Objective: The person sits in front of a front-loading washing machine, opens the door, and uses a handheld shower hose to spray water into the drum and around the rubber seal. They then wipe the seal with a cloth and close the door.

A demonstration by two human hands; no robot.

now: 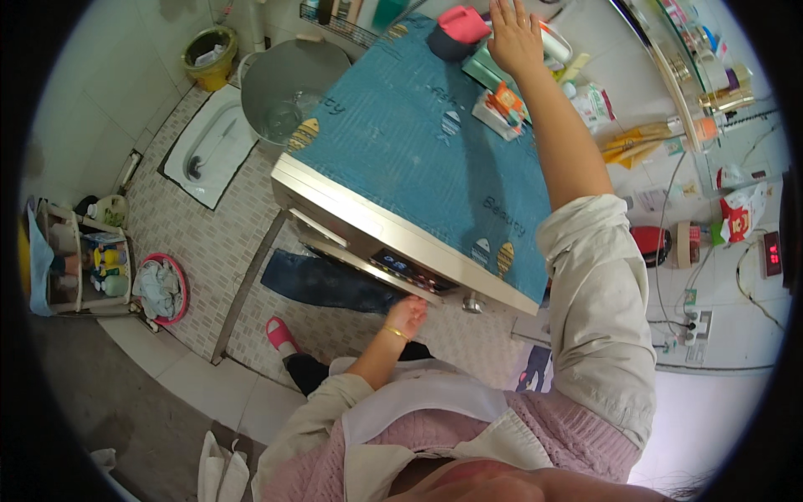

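A front-loading washing machine (pixel 351 201) stands before me, topped by a blue cover (pixel 389 125) with fish prints. My right hand (pixel 517 37) reaches over its back edge, fingers extended and holding nothing visible. Beside that hand are a pink-and-dark container (pixel 461 31) and a green box (pixel 486 66). My left hand (pixel 408 317), with a gold bracelet at the wrist, is low at the machine's front. Its fingers curl at the end of a dark blue denim garment (pixel 332 282); whether they grip it is unclear. The control panel's display (pixel 401 260) is lit, left of a silver knob (pixel 472 303).
A large grey bucket (pixel 288 94) holding water stands left of the machine. Beyond it are a squat toilet (pixel 210 147) and a yellow bin (pixel 210 59). A pink basin (pixel 163 288) of cloth sits by a bottle-filled rack (pixel 88 257). A cord (pixel 668 201) hangs along the right wall.
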